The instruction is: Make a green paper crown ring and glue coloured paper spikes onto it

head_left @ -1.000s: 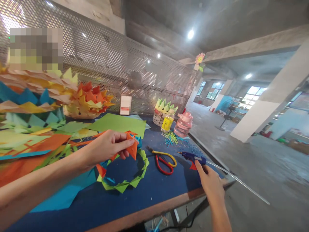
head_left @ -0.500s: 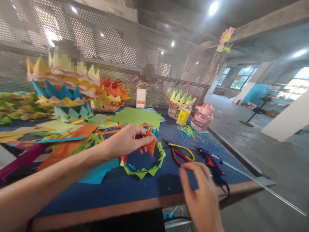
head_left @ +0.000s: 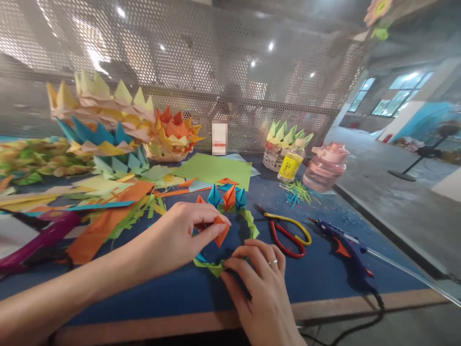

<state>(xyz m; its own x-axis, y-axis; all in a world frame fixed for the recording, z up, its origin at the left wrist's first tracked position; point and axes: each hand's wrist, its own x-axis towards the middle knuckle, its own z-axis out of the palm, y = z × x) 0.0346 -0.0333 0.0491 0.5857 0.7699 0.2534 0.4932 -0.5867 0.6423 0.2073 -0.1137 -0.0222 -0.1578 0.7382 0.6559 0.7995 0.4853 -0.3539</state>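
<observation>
My left hand pinches a folded orange paper piece between thumb and fingers, holding it over a green zigzag-folded paper ring on the table. On the ring's far side stand pointed blue and orange folded paper pieces. My right hand, with a ring on one finger, has its thumb and index finger closed at the near edge of the green paper ring. Part of the ring is hidden behind both hands.
Right of the hands lie red-and-yellow-handled scissors and a blue glue gun. A pink bottle and yellow-labelled bottle stand behind. Paper strips, a purple glue gun and stacked paper crowns are leftward.
My right hand has moved left from beside the scissors to the near edge of the paper ring. My left hand still holds the orange piece, tilted differently. The camera view has shifted.
</observation>
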